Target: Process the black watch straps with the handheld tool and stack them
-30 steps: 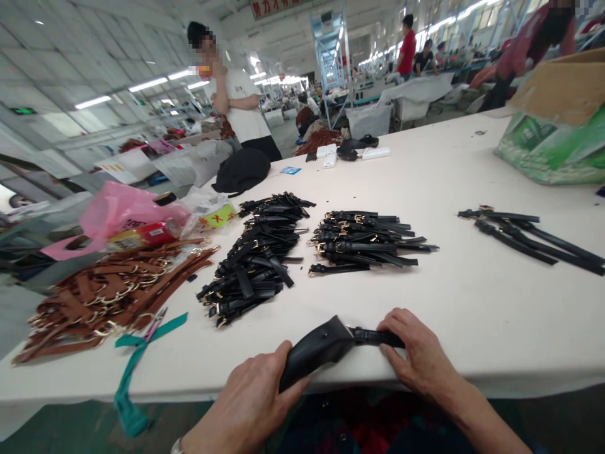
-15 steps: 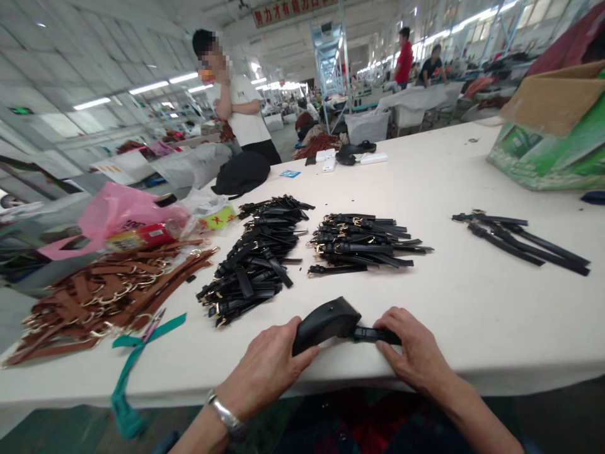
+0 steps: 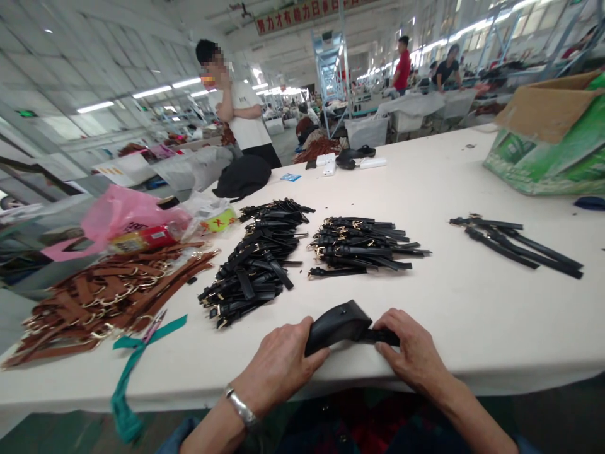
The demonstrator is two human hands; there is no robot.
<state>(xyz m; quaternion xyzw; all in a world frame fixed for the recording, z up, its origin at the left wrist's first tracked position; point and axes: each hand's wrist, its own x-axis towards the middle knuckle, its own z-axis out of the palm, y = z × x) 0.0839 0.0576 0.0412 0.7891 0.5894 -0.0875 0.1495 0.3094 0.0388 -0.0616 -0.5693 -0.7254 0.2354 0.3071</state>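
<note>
My left hand [image 3: 286, 356], with a silver bracelet at the wrist, grips the left end of a curved black leather piece [image 3: 336, 325] near the table's front edge. My right hand [image 3: 412, 345] is closed on a short black strap [image 3: 382, 336] that meets the right end of the curved piece. Behind them lie two piles of black buckled straps, a long one [image 3: 259, 252] and a smaller one [image 3: 363, 244]. A few more black straps [image 3: 520, 243] lie to the right.
Brown straps with rings [image 3: 104, 290], scissors with teal ribbon [image 3: 135, 359] and a pink bag [image 3: 125, 211] are at left. A black cap-like item [image 3: 243, 175] lies at the back. A green box [image 3: 543, 154] is at right. A person [image 3: 246, 120] stands beyond the table.
My left hand has moved right with the curved black piece, bringing it closer to my right hand. Less of the strap shows between them.
</note>
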